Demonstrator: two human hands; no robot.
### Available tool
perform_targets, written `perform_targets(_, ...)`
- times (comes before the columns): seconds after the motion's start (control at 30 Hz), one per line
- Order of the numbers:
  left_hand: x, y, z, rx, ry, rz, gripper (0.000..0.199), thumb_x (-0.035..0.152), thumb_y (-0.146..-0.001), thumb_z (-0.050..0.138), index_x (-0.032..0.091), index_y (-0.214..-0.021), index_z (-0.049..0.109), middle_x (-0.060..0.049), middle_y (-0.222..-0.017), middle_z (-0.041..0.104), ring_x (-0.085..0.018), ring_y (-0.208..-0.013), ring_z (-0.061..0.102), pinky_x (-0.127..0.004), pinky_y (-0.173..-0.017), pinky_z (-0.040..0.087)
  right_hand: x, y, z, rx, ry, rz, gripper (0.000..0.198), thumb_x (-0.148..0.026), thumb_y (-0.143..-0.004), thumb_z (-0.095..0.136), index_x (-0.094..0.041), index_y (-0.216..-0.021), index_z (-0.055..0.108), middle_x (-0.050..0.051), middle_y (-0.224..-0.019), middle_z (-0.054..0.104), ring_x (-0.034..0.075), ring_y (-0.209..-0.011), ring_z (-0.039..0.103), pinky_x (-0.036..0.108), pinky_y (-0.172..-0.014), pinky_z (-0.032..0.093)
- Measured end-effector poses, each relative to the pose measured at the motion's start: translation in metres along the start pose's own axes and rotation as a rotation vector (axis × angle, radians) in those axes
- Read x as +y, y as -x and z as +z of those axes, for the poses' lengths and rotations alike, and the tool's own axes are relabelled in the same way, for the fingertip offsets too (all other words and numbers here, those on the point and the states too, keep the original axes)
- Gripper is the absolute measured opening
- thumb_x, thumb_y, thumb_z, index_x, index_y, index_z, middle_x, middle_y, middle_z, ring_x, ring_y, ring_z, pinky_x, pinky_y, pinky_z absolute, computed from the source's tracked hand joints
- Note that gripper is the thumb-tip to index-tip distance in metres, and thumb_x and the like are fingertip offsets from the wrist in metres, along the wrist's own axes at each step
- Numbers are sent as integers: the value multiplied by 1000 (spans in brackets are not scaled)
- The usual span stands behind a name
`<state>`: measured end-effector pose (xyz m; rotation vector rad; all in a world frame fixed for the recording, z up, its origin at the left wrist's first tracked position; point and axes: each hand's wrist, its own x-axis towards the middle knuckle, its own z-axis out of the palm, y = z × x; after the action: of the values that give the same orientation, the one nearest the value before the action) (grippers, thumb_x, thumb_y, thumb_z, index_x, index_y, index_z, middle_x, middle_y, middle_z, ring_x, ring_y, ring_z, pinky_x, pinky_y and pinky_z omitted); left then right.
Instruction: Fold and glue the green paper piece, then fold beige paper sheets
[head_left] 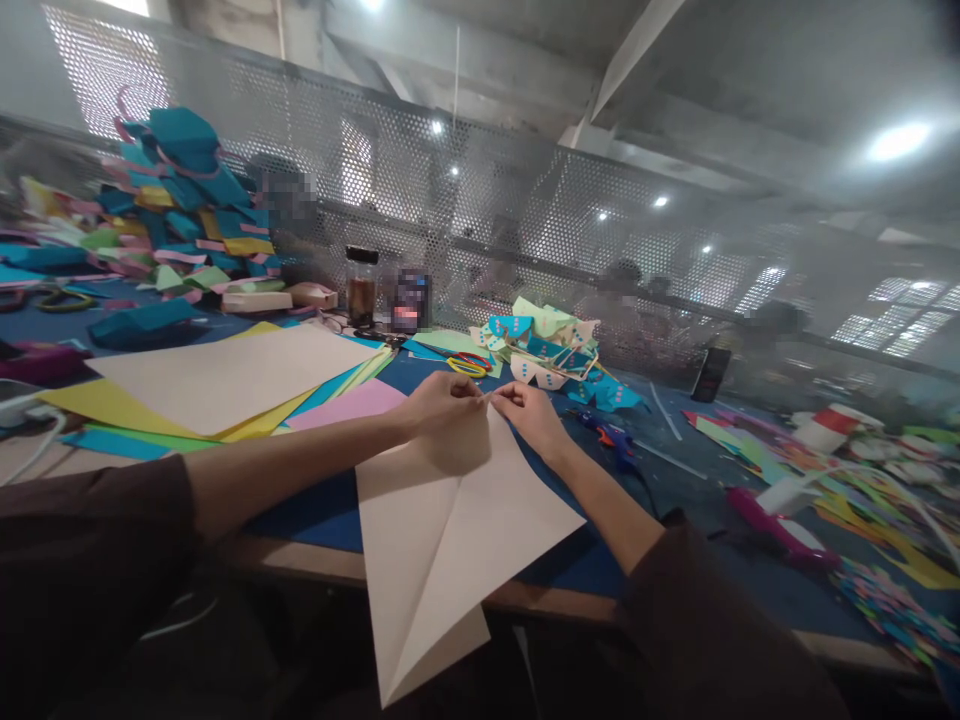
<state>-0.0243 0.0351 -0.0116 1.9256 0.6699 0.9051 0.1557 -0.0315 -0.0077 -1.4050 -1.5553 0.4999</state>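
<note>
A large cream sheet of paper (480,530) with a crease down its middle hangs partly over the table's front edge. At its far corner my left hand (450,400) pinches the paper between thumb and fingers. My right hand (525,412) pinches the same tip from the other side, very near the left. Just beyond the hands lie scissors (466,366) with yellow and red handles. To the right of my right hand is a blue glue gun (616,442) with orange parts.
Stacked coloured sheets (232,375) lie at left, before a heap of folded blue paper shapes (187,190). Cut paper pieces (547,345), a jar (361,285) and a phone (411,300) stand behind. A magenta power strip (780,528) and paper scraps lie at right.
</note>
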Motion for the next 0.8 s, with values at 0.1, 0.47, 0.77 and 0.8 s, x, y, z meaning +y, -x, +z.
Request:
perform_targets(0.1, 1, 1, 0, 14, -73, 22, 30, 44, -76, 67, 14, -81, 70, -5, -73, 70, -20, -70, 64, -26, -58, 43, -1, 0, 1, -4, -13, -20, 27, -43, -77, 65, -16, -82, 67, 4, -77, 70, 19, -74, 64, 30, -71, 47)
perform_targets(0.47, 18, 10, -2, 30, -422, 218, 17, 29, -82, 57, 18, -82, 70, -2, -82, 74, -20, -79, 67, -28, -69, 45, -8, 7, 3, -32, 95, -139, 19, -36, -80, 57, -19, -78, 63, 2, -74, 67, 18, -73, 63, 29, -70, 46)
perform_targets(0.77, 14, 14, -1, 11, -794, 447, 11, 14, -80, 58, 20, -82, 67, -1, -82, 73, -22, -85, 66, -36, -84, 43, -5, 12, 5, -44, 284, -221, 10, -27, -78, 55, -22, -78, 63, -1, -70, 65, 16, -67, 59, 25, -64, 42)
perform_targets(0.8, 15, 15, 0, 12, -836, 471, 10, 14, -81, 57, 20, -82, 66, -1, -81, 72, -22, -85, 66, -37, -85, 43, -5, 12, 5, -44, 291, -224, 9, -26, -78, 55, -22, -78, 63, -1, -71, 64, 16, -67, 59, 25, -64, 41)
